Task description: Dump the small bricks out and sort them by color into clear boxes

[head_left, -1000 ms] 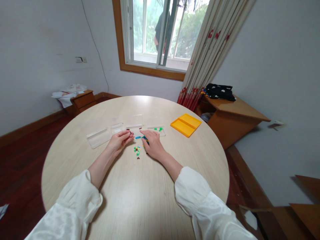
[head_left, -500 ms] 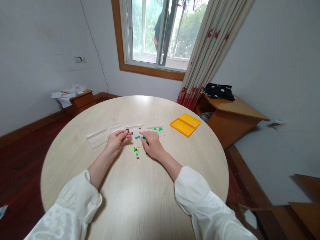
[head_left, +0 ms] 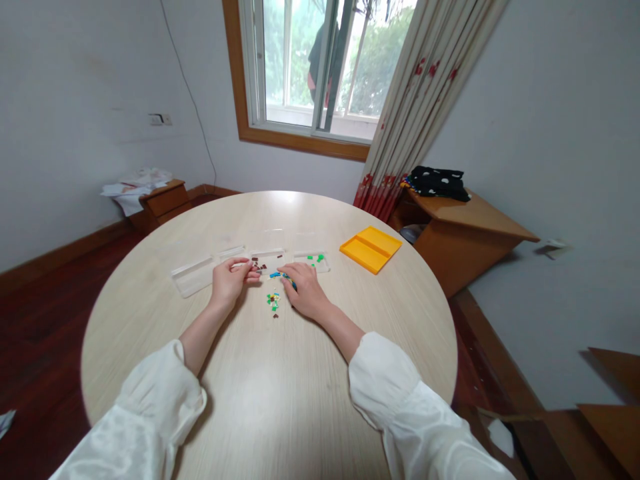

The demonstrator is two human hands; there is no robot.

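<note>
My left hand (head_left: 231, 281) is over the left front edge of a clear tray (head_left: 274, 253) that holds several small brown building bricks (head_left: 261, 267). Its thumb and fingers are apart and I see nothing between them. My right hand (head_left: 306, 288) rests palm down on the table with fingers stretched over a cluster of blue and yellow bricks (head_left: 275, 275), partly hiding it. Nearer me lies a loose pile of small green, yellow and brown bricks (head_left: 273, 300). Behind my right hand, another clear tray (head_left: 325, 268) holds a few green bricks (head_left: 320, 258).
Clear trays, one larger (head_left: 186, 283) and one smaller (head_left: 231, 253), stand left of the brown bricks. An open yellow case (head_left: 371, 249) lies at the right on the round table (head_left: 280, 400). Beyond are a window, a curtain (head_left: 425, 87) and a wooden desk (head_left: 465, 220).
My left hand has drawn slightly left and its pinch has opened. More brown bricks show in the tray by its fingertips. My right hand has hardly moved.
</note>
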